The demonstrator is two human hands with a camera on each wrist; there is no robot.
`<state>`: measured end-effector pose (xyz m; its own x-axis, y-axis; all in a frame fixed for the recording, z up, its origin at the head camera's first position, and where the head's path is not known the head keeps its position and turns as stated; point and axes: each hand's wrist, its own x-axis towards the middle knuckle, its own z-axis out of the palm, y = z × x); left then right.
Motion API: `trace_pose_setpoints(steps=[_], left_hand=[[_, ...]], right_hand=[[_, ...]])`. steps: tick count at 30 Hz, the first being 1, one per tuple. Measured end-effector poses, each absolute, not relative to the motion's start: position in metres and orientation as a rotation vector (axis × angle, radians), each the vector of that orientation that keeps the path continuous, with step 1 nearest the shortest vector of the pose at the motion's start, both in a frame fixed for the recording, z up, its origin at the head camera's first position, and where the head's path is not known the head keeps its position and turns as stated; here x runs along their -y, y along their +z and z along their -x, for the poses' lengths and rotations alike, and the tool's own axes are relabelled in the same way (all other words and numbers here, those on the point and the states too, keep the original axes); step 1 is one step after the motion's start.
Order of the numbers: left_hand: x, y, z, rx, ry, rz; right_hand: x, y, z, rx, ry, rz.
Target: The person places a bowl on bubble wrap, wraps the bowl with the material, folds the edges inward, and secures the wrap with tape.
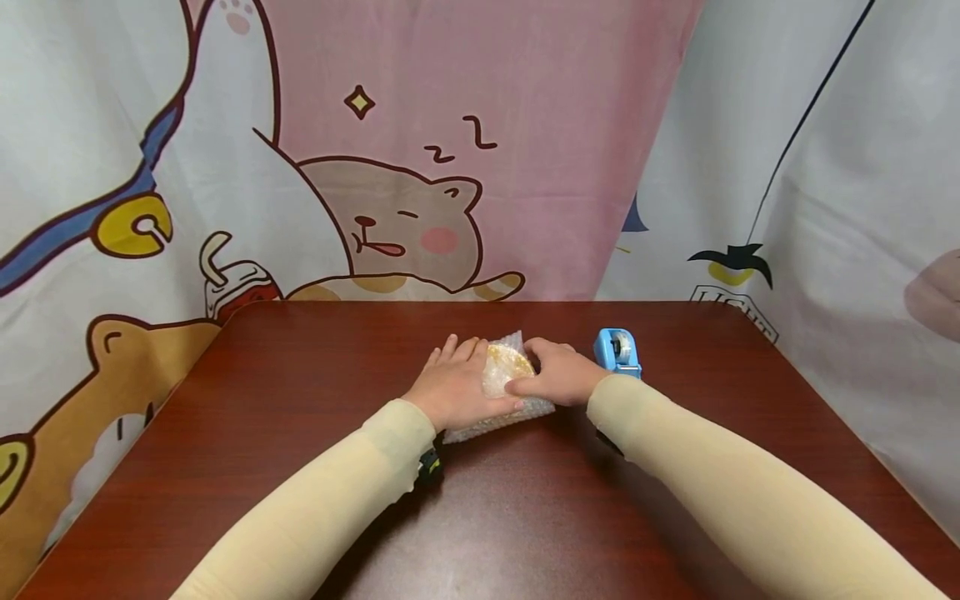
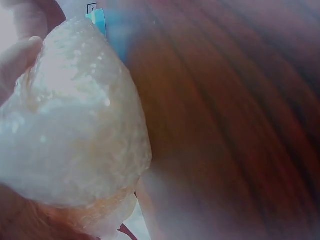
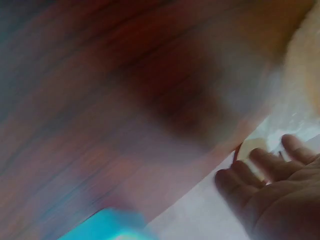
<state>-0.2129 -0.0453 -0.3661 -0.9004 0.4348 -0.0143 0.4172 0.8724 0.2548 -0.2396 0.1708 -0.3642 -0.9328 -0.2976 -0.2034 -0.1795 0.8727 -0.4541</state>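
Clear bubble wrap lies mid-table around a round, pale thing with golden markings; its exact kind is hidden by the wrap. My left hand rests on the left part of the wrap, fingers spread and straight, thumb along the near side. From the right, my right hand holds the rounded edge between thumb and forefinger. Up close in the left wrist view, the wrapped bundle looks bulky. The right wrist view shows the other fingers loosely bent beside the wrap.
A light-blue tape dispenser with a tape roll stands just beyond my right wrist. The dark red-brown wooden table reaches back to a cartoon-printed curtain. Part of another person's hand shows at the far right edge.
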Motion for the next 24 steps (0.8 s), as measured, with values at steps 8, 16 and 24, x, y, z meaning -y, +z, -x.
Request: trace_pose_setpoints(steps=[8, 16, 24], left_hand=[[0.044, -0.366, 0.214, -2.964, 0.382, -0.673], [0.045, -0.366, 0.214, -2.955, 0.397, -0.669], [0.044, -0.366, 0.214, -2.957, 0.374, -0.657]], right_hand=[[-0.154, -0.356, 0.236, -2.751, -0.656, 0.193], [-0.166, -0.361, 0.238, -2.716, -0.711, 0.183], [-0.186, -0.360, 0.239, -2.761, -0.664, 0.253]])
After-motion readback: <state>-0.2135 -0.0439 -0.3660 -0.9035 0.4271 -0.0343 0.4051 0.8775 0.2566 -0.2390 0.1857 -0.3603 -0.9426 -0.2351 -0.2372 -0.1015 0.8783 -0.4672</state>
